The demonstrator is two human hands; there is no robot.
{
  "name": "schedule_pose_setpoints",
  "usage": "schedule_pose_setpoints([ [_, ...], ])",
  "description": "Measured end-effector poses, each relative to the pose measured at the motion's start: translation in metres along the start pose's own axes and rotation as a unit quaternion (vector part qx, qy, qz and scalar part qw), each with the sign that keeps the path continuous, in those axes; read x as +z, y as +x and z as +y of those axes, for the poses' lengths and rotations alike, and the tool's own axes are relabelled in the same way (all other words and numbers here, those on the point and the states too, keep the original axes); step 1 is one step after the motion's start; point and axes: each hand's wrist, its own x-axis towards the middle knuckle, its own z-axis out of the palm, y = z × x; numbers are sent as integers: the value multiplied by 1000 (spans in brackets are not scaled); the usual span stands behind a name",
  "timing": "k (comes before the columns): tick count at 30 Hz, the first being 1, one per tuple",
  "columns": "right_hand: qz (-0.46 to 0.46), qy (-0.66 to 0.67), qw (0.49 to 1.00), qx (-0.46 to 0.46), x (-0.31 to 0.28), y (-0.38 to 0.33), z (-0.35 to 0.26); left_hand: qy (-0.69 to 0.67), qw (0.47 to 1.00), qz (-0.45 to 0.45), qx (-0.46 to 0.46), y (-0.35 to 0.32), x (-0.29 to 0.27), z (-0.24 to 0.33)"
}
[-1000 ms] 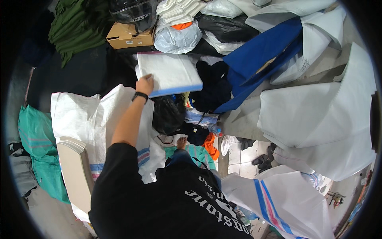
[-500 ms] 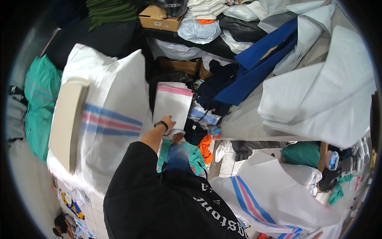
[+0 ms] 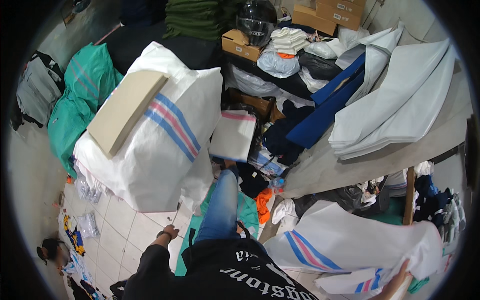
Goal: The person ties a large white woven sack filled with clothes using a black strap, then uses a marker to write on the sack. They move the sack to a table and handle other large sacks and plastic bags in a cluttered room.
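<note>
My left hand, with a dark band at the wrist, hangs over the tiled floor with its fingers curled in. Whether it holds anything is too small to make out. At the lower right my right hand grips the edge of a large white woven sack with blue and pink stripes, which spreads out to its left. A stack of folded white sacks with a pink edge lies ahead of my jeans-clad leg. Under that leg is a green sheet or sack.
A bulky white striped sack stands at left, a beige slab resting on it. Behind it leans a green sack. White sheets drape over a ledge at right. Another person is at the lower left.
My left hand has left the folded white sacks and moved down and left over the floor. The view has shifted, and my right hand now shows clearly on the striped sack.
</note>
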Motion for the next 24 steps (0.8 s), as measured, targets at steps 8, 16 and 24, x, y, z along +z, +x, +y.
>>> schedule_pose_setpoints([
  [8,-126,-232,951,-161,70,-30,-29,212,943,-169,192,-57,138,-96],
  [16,-205,-291,923,-149,108,-44,-62,-38,977,-207,-25,-116,103,-48],
  [24,-286,-286,901,-160,129,-20,-48,-339,937,-87,-23,-69,99,-35],
])
